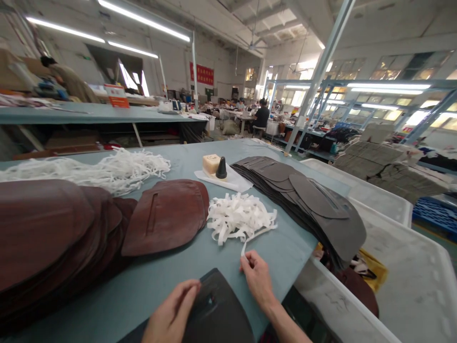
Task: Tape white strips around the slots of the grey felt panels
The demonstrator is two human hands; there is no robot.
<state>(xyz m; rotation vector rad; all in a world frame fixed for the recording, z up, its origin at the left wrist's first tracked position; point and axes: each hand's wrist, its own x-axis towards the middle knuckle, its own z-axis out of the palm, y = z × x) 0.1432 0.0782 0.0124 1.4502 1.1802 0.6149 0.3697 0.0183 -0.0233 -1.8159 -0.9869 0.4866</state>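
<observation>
At the near edge of the table, a black leather-like panel (223, 309) with a small slit lies under my hands. My left hand (173, 312) is over its left side, thumb and fingers pressed together; whatever is between the fingertips is hidden. Between thumb and forefinger, my right hand (257, 276) pinches the end of a white strip (244, 248), which trails up to a loose heap of white strips (239, 216). To the left of that heap rests a brown panel (164, 216) with a slit, beside a thick stack of brown panels (43, 228).
A fanned stack of dark grey panels (285, 183) overhangs the table's right edge above white bins (403, 271). Behind the strips, a yellowish block (211, 164) and a black cone (222, 168) stand on white paper. More white strips (107, 169) lie far left. Co-workers sit farther back.
</observation>
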